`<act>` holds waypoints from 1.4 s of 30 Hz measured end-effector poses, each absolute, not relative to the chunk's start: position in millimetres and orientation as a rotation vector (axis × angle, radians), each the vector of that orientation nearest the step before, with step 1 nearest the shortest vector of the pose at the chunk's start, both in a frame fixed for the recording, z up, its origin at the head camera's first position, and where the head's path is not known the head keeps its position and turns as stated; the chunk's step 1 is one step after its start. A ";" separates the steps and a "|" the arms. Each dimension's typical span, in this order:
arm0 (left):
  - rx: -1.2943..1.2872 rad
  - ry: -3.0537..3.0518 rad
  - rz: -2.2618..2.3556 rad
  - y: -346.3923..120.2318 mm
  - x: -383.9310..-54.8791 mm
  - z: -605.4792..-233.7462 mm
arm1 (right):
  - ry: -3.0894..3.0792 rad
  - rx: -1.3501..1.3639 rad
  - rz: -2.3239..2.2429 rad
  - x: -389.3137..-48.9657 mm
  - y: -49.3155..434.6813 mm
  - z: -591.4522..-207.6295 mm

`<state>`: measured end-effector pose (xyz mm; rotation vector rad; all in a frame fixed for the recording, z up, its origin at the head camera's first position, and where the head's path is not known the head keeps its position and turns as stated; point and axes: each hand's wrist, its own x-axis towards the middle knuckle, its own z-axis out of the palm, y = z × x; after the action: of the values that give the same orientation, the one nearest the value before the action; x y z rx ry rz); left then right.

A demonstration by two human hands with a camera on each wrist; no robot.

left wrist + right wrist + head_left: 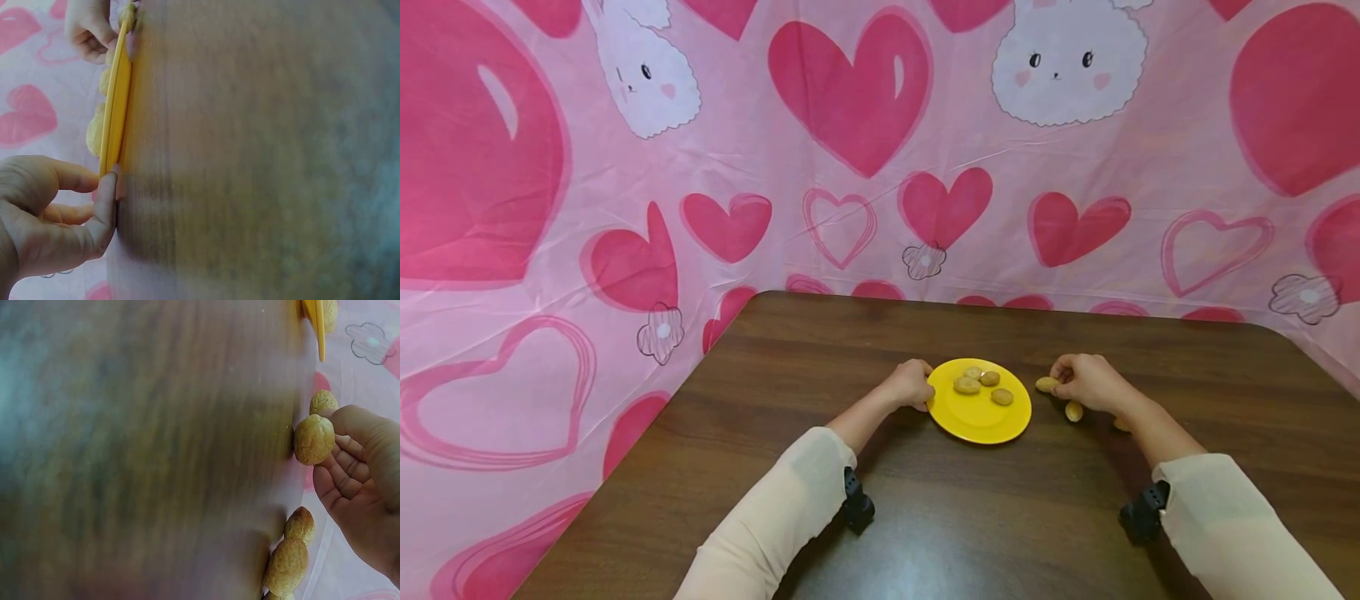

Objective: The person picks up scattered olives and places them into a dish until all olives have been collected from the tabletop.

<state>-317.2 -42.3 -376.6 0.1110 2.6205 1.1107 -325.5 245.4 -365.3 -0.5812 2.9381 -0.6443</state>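
A yellow plate (973,421) lies on the brown table, with several small potatoes (967,386) on its far half. My left hand (910,385) pinches the plate's left rim; in the left wrist view its thumb and fingers (78,175) are on either side of the rim. To the right of the plate, my right hand (1093,382) pinches a small potato (1047,384) at its fingertips. Another potato (1074,411) lies just below that hand, and it partly covers the held one in the right wrist view.
More potatoes (288,565) lie on the table under the right forearm, where the head view mostly hides them. A pink cloth with hearts (853,92) hangs behind the table (850,342). Small black cameras (856,502) are worn on both wrists.
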 end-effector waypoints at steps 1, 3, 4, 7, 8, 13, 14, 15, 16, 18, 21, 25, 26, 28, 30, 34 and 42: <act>0.110 2.622 1.112 -42.3 -317.3 -376.7 | 2.939 -0.578 -0.650 -325.3 245.4 -365.1; 0.112 2.625 1.113 -42.5 -317.4 -376.9 | 2.940 -0.571 -0.659 -325.0 245.2 -364.8; 0.113 2.627 1.111 -42.5 -317.2 -376.8 | 2.941 -0.568 -0.665 -324.9 245.1 -364.6; 0.116 2.632 1.106 -42.5 -317.5 -377.4 | 2.955 -0.569 -0.676 -325.0 245.3 -364.5; 0.117 2.633 1.105 -42.4 -317.6 -377.5 | 2.960 -0.571 -0.681 -325.2 245.5 -364.4; 0.121 2.627 1.110 -42.1 -318.6 -378.3 | 2.967 -0.561 -0.717 -324.5 245.9 -363.0; 0.122 2.626 1.112 -42.2 -318.5 -378.2 | 2.971 -0.561 -0.725 -324.3 246.2 -363.0; 0.125 2.625 1.113 -42.2 -318.7 -378.3 | 2.975 -0.561 -0.734 -324.1 246.6 -363.0; 0.127 2.627 1.112 -42.1 -318.9 -378.2 | 2.981 -0.568 -0.744 -324.0 247.0 -363.2; 0.130 2.630 1.108 -42.1 -319.2 -378.2 | 2.987 -0.571 -0.762 -324.5 248.3 -364.0; 0.128 2.631 1.102 -42.0 -319.5 -378.1 | 2.985 -0.563 -0.779 -324.9 249.5 -365.1; 0.128 2.630 1.098 -42.2 -318.5 -377.6 | 2.975 -0.556 -0.804 -324.7 249.9 -365.2; 0.128 2.629 1.100 -42.4 -318.2 -377.4 | 2.968 -0.554 -0.813 -324.4 249.7 -364.9; 0.131 2.630 1.101 -42.6 -317.7 -377.0 | 2.954 -0.549 -0.839 -324.0 248.9 -364.2; 0.132 2.630 1.102 -42.7 -317.7 -376.7 | 2.941 -0.543 -0.867 -324.1 247.9 -363.6; 0.129 2.627 1.101 -42.7 -317.9 -377.1 | 2.905 -0.525 -0.922 -322.8 244.5 -361.5; 0.126 2.620 1.109 -42.5 -320.1 -378.3 | 2.829 -0.541 -0.969 -317.9 234.0 -355.7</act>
<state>-320.1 -42.5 -378.3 0.1257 2.6202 1.1092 -317.9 234.0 -355.7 -0.5414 2.8287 -0.9688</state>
